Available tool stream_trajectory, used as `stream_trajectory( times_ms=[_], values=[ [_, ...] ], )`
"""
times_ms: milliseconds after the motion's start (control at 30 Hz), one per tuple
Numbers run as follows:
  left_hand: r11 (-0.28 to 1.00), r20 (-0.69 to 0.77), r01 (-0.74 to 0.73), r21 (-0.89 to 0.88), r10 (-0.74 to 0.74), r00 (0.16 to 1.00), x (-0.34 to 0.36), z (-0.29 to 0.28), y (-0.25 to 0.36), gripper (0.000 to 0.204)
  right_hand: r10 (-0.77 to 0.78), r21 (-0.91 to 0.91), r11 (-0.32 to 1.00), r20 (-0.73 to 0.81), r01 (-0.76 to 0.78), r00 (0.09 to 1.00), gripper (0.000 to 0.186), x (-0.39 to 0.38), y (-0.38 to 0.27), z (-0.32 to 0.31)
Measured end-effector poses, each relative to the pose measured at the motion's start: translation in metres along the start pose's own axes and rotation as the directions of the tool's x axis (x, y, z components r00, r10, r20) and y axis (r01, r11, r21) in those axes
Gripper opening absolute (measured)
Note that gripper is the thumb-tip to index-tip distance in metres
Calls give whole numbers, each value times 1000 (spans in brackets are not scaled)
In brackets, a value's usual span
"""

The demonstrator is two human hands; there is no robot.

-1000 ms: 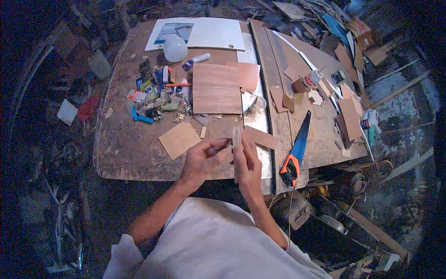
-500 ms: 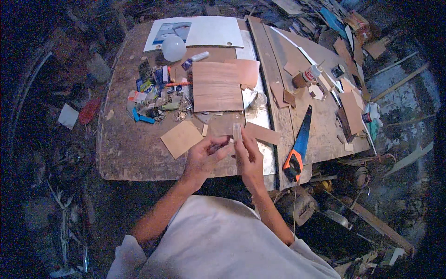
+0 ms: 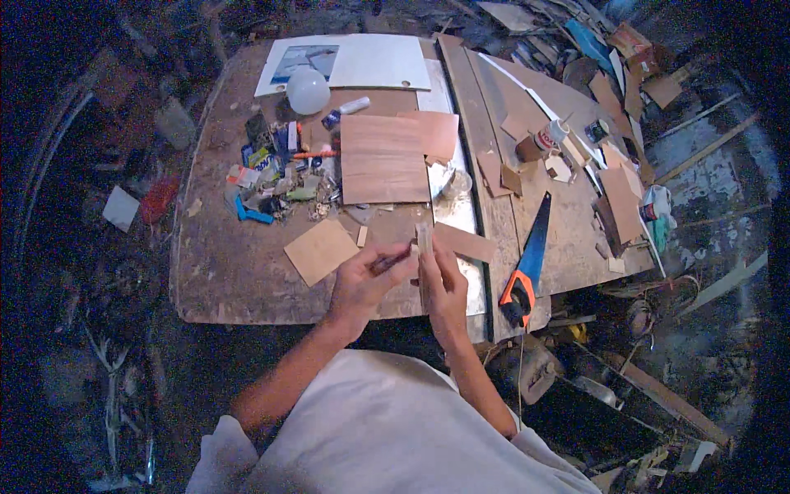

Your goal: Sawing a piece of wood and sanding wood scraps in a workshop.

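Note:
Over the front edge of the wooden table, my right hand (image 3: 444, 290) is closed on a narrow, pale strip (image 3: 425, 239), held upright; its material is hard to make out. Close beside it, my left hand (image 3: 362, 284) has its fingers pinched together, with a small pale bit at the fingertips against the strip; what it grips is mostly hidden. Left of the hands lies a square tan board (image 3: 321, 251) with a small wood block (image 3: 362, 236) at its corner. A rectangular wood piece (image 3: 465, 242) rests just right of my right hand.
A larger wood panel (image 3: 385, 160) lies mid-table, beside a pile of small clutter (image 3: 284, 185). A handsaw (image 3: 533, 255) with an orange and black handle is at right. Behind are a white round object (image 3: 309, 91) and a white board (image 3: 380, 62). Scraps surround a glue-like container (image 3: 551, 134).
The strip in my right hand has turned, now showing a narrower, browner side. Both hands stay close together in nearly the same place. The view has shifted slightly.

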State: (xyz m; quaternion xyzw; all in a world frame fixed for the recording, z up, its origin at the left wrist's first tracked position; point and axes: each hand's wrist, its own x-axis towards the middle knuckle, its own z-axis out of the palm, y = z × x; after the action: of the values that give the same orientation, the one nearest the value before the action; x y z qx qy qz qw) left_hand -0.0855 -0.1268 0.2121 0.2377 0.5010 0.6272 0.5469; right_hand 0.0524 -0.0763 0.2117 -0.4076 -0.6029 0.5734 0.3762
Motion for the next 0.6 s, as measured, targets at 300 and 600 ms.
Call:
stream_trajectory(
  times_ms=[300, 600],
  values=[
    [994, 73, -107, -21, 108, 991, 0, -1, 4, 42, 28, 60, 998, -1, -28, 1000, 48, -2, -4, -1],
    [991, 135, -81, 103, 67, 989, 2, -18, 2, 42, -231, -130, 963, 46, 235, 972, 48, -12, -9, -6]
  ],
)
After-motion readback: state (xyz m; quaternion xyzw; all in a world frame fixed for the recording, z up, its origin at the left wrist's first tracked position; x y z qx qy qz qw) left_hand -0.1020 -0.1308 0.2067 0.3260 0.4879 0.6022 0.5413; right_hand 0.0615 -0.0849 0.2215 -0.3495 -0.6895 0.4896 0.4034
